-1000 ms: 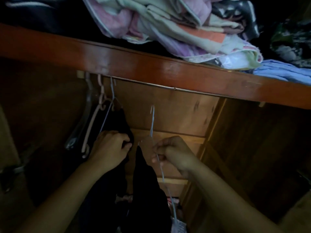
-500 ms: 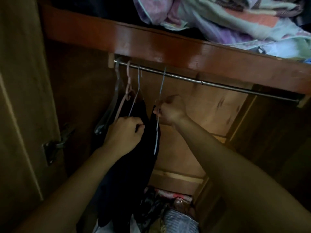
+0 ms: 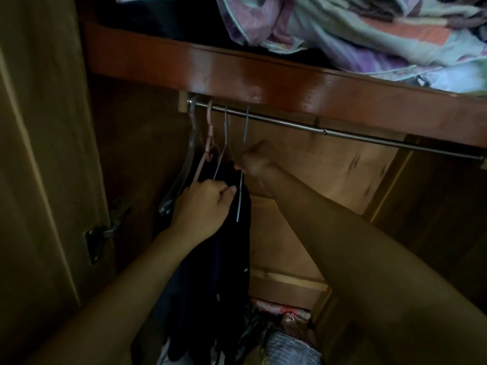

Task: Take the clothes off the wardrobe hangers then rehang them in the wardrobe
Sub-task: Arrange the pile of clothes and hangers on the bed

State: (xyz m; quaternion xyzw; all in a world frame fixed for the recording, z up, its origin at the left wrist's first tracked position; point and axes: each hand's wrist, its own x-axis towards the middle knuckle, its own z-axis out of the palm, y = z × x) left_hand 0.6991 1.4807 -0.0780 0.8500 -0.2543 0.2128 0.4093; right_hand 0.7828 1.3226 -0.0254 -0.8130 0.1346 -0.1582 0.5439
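Under the rail [image 3: 342, 134], wire hanger [image 3: 245, 133] pinched in right hand [image 3: 257, 160] fingers [image 3: 243, 168]

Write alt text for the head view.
Both hands work at dark clothes on a wire hanger hooked over the wardrobe rail: right hand pinches the hanger, left hand grips the fabric.

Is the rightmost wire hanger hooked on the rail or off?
On. The wire hanger has its hook over the metal rail; the right hand pinches its neck, dark garment hanging below.
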